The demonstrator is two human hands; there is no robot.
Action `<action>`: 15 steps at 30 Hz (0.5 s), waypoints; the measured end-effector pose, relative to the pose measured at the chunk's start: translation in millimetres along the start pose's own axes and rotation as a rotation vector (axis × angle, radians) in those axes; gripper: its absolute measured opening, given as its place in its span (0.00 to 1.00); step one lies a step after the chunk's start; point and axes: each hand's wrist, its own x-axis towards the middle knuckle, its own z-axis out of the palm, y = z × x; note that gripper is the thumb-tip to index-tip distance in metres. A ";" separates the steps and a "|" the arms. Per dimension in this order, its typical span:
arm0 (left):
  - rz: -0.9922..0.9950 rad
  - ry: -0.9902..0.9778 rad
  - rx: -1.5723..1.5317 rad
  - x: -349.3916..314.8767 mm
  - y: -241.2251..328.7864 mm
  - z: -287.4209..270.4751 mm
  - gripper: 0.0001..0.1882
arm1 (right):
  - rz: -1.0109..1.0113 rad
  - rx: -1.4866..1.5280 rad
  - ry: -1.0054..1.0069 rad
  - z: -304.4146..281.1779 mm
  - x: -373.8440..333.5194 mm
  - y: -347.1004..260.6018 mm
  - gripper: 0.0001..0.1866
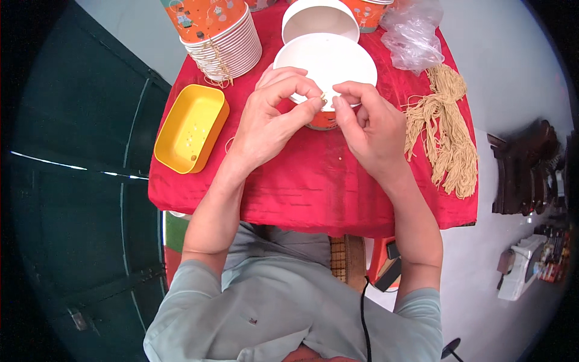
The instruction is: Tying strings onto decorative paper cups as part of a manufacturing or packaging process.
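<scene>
On wrinkled red cloth, a round white-topped tub is standing near stringy tan yarn, and above its rim the right hand is curling, its hold I cannot tell, while the left hand is pinching a tiny yellowish piece, seemingly for fitting, next needing steady aim.

yellow tub: 1 | string bundle: 1 | plastic bag: 1 | hands: 2
</scene>
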 end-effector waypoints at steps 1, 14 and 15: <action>0.002 -0.006 0.006 0.1 -1.0 -0.2 0.05 | 0.002 0.005 0.007 -0.5 -0.4 -2.4 0.10; 0.053 0.041 -0.032 2.3 -2.3 1.6 0.05 | 0.058 0.227 0.005 12.7 -6.9 -3.7 0.07; 0.079 0.052 -0.008 2.4 -2.6 2.4 0.05 | 0.058 0.217 0.016 11.9 -6.6 -5.6 0.07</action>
